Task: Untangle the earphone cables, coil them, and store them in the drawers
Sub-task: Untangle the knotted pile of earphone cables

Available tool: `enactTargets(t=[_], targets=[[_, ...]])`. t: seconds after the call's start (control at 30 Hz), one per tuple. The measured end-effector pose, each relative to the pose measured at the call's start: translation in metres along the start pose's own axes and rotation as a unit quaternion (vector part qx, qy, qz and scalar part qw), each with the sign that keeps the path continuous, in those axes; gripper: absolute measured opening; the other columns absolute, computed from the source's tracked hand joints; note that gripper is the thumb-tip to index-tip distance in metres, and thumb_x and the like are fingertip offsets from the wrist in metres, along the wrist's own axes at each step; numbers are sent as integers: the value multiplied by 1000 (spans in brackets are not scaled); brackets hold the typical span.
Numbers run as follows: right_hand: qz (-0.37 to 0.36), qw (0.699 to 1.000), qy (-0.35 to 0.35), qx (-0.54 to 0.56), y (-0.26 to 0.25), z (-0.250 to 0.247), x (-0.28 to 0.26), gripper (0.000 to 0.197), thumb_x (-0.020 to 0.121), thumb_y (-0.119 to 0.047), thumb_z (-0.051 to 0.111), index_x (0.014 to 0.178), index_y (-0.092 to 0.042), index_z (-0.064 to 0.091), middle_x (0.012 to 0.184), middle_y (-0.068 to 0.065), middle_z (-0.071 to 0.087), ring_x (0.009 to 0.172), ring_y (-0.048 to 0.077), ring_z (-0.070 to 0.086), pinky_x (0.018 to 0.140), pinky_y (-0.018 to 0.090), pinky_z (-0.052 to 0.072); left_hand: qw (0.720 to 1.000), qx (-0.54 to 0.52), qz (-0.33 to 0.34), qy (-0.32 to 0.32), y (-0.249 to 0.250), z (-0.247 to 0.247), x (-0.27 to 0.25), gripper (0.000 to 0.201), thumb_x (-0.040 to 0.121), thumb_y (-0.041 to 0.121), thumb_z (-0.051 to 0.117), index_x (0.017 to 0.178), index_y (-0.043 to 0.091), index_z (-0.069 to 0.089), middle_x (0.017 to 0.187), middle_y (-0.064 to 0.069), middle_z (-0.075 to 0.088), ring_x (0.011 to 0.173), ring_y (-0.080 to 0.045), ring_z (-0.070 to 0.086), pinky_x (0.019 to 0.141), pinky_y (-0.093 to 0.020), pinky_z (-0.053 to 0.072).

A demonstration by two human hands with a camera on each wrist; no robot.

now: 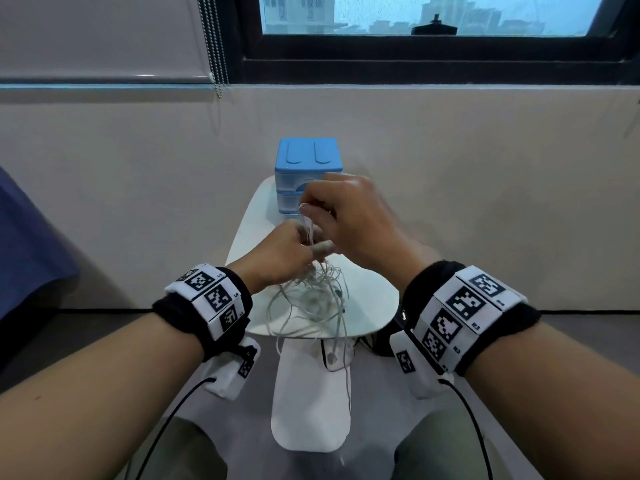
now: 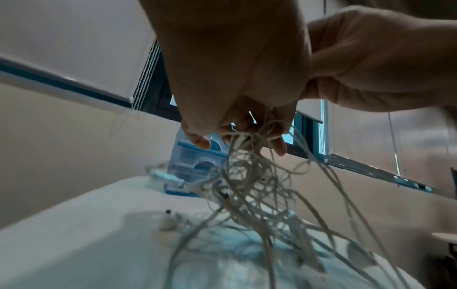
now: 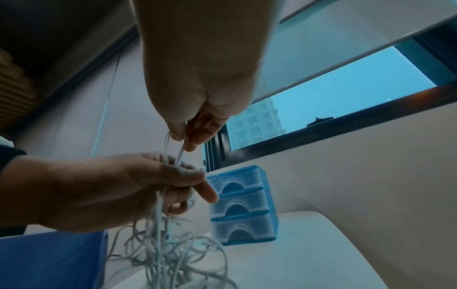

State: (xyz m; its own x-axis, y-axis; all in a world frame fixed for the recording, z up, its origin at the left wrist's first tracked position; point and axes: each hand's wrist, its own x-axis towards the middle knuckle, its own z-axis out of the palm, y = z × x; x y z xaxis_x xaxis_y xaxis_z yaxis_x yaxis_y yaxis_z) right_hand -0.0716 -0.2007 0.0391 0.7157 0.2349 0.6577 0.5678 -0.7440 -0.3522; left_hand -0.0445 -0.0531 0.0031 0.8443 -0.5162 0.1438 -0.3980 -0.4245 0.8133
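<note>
A tangle of white earphone cables (image 1: 311,296) hangs from both hands over the small white table (image 1: 374,306); loops trail past its front edge. My left hand (image 1: 294,247) grips the bundle (image 2: 249,176) from above, fingers curled round it. Just above, my right hand (image 1: 332,213) pinches a few strands (image 3: 179,154) between thumb and fingers. An earbud (image 2: 168,221) lies on the tabletop. The blue three-drawer box (image 1: 308,168) stands at the table's far end, its drawers (image 3: 242,207) all closed.
A beige wall and a dark-framed window (image 1: 433,29) rise behind the table. A blue cloth (image 1: 31,244) lies at the left. The table's white base (image 1: 311,410) stands between my knees. Bare tabletop (image 3: 309,254) lies right of the cables.
</note>
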Motion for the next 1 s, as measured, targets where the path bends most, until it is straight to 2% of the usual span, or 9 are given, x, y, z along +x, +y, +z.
enactTargets(t=[0.1,0.17,0.3,0.47,0.57,0.67,0.73,0.87,1.0], targets=[[-1,1000,19,-19,8,-1,-3,13,90,-14,66,80,-6,69,76,3,59,69,22,53,63,35,41,999,24,23,0,0,-9,5,26,100,21,67,74,24,71,67,18,70,62,0,57,65,-21,48],[3,999,32,-25,15,0,-8,13,91,-11,64,81,-5,69,77,5,60,69,23,54,65,39,45,998,42,14,-43,-1,-14,6,15,97,30,71,88,20,79,78,10,73,69,-6,59,70,-26,49],[-3,997,71,-43,20,2,-9,12,92,-8,62,85,-5,71,81,6,61,70,26,56,64,40,48,979,135,16,-151,1,-14,6,15,95,29,73,96,17,80,75,4,72,67,-8,61,65,-23,49],[62,995,76,36,22,4,-14,16,89,-6,69,102,-14,71,92,-2,61,66,3,55,65,16,46,996,59,-8,-71,-5,-12,10,15,96,27,72,87,16,80,68,4,71,69,-15,61,71,-37,49],[113,990,56,58,30,7,-20,4,92,-12,68,93,-16,71,86,-3,64,67,9,65,67,27,53,994,67,-15,-82,-6,-9,10,9,91,24,78,92,16,78,63,8,68,65,-10,62,67,-28,49],[87,994,57,44,28,7,-23,7,90,-10,68,84,-11,70,76,-2,61,68,15,63,70,39,52,989,111,-27,-88,-7,2,7,26,86,32,82,102,22,64,62,5,68,57,-9,64,59,-26,50],[49,996,62,33,18,7,-20,5,87,-6,68,85,-9,71,78,-1,60,68,16,58,68,38,51,992,107,-23,-60,-9,6,9,31,87,31,81,103,23,55,66,1,69,56,-11,64,55,-29,52],[17,995,82,47,9,8,-13,18,84,-2,66,97,-12,71,92,-2,62,76,15,60,70,29,52,996,83,-5,-7,-1,2,15,15,96,15,70,82,17,63,65,2,69,57,-9,65,59,-27,50],[157,980,57,104,19,11,-22,23,89,-27,74,110,-22,66,91,-4,65,71,10,61,67,18,47,997,65,8,41,6,-12,22,19,99,13,60,81,12,65,62,3,65,57,-11,59,62,-33,49]])
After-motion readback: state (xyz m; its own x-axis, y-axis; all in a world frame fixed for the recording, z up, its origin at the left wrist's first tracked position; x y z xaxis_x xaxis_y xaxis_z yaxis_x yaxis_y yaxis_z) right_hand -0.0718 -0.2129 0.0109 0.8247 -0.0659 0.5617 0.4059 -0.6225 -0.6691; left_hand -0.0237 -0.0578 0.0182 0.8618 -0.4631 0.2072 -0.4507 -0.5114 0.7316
